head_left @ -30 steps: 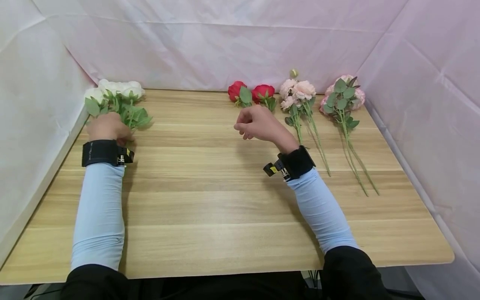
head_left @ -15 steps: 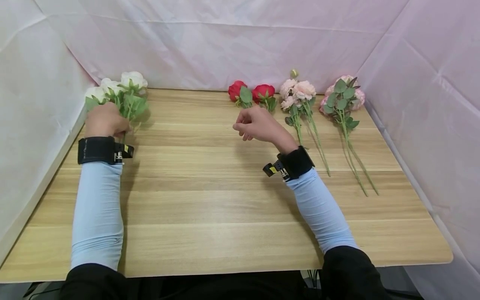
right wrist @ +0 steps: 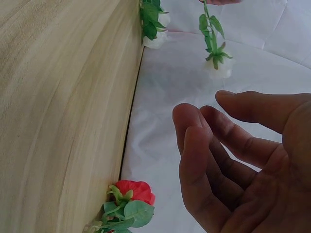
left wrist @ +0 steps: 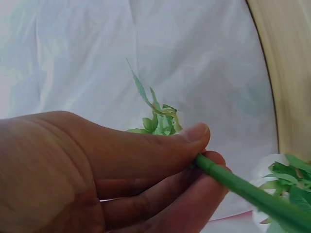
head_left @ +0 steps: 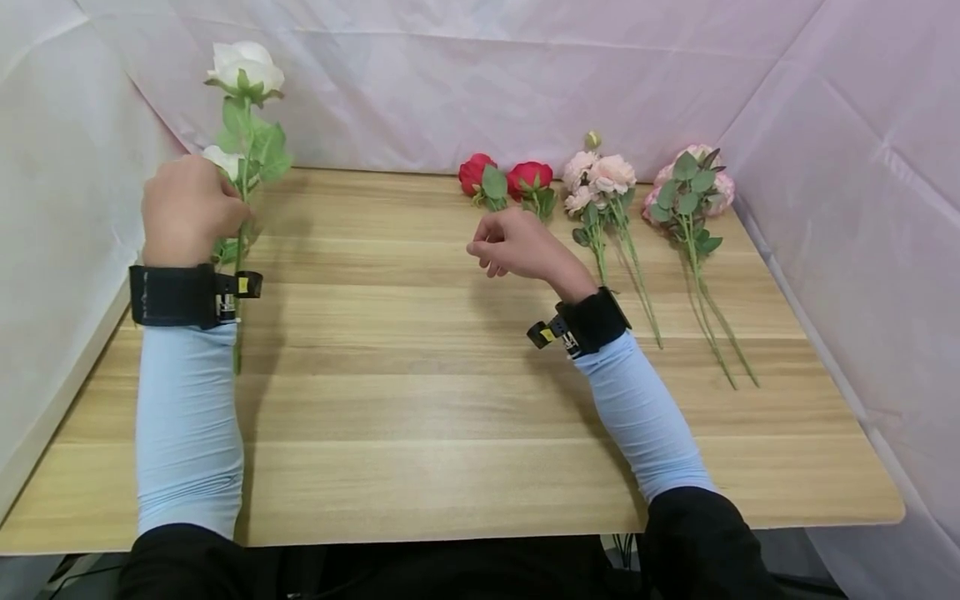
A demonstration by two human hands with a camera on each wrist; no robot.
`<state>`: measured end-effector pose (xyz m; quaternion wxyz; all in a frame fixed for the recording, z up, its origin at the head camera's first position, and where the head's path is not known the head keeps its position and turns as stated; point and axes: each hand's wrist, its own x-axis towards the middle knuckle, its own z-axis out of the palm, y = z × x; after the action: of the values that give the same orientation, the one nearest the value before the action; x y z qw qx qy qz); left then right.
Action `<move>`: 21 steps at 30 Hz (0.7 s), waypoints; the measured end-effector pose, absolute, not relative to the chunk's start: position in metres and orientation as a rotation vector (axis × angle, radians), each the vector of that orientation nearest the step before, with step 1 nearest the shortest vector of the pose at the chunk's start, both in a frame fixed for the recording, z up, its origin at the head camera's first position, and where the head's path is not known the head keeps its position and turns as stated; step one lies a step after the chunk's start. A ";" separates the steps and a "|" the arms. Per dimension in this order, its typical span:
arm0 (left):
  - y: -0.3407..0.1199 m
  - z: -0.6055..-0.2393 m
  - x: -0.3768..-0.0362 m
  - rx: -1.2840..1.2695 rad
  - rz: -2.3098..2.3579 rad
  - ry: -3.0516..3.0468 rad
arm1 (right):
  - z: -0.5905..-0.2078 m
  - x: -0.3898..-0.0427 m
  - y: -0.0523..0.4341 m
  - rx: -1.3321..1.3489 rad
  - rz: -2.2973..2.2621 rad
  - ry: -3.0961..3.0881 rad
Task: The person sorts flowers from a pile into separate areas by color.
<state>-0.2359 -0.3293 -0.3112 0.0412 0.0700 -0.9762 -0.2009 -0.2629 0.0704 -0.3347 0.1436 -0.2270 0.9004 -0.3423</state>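
My left hand (head_left: 225, 218) pinches the green stem (left wrist: 233, 182) of a white rose (head_left: 246, 65) between thumb and fingers and holds it upright above the table's far left corner. The stem's lower end hangs down past my wrist. More white roses (head_left: 223, 160) lie behind that hand, partly hidden. My right hand (head_left: 486, 248) hovers over the middle of the wooden table (head_left: 420, 375), its fingers (right wrist: 204, 141) loosely curled and holding nothing. It is just in front of two red roses (head_left: 504, 177).
A bunch of pale pink flowers (head_left: 603, 175) and a pink bunch with round green leaves (head_left: 688, 185) lie at the back right, stems toward me. White and pink cloth walls (head_left: 480, 75) close in the table on three sides.
My left hand has lifted one white rose off the pile and raised it upright. The right hand has stayed nearly where it was.
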 end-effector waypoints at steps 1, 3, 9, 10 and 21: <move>-0.328 -0.309 -0.235 0.212 -0.615 -2.981 | -0.335 -0.264 0.070 -0.659 -0.986 2.596; -0.327 -0.306 -0.233 0.215 -0.626 -2.964 | -0.335 -0.264 0.071 -0.664 -0.980 2.594; -0.323 -0.302 -0.231 0.201 -0.643 -2.932 | -0.332 -0.264 0.071 -0.663 -0.982 2.589; -0.322 -0.302 -0.231 0.191 -0.649 -2.934 | -0.332 -0.264 0.071 -0.663 -0.982 2.591; -0.288 -0.306 -0.235 0.006 -0.659 -2.930 | -0.334 -0.263 0.069 -0.638 -0.979 2.585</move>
<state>-0.2346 -0.2885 -0.3059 0.0693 0.0019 -0.9733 -0.2190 -0.2626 0.0686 -0.3338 0.1517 -0.2223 0.9008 -0.3409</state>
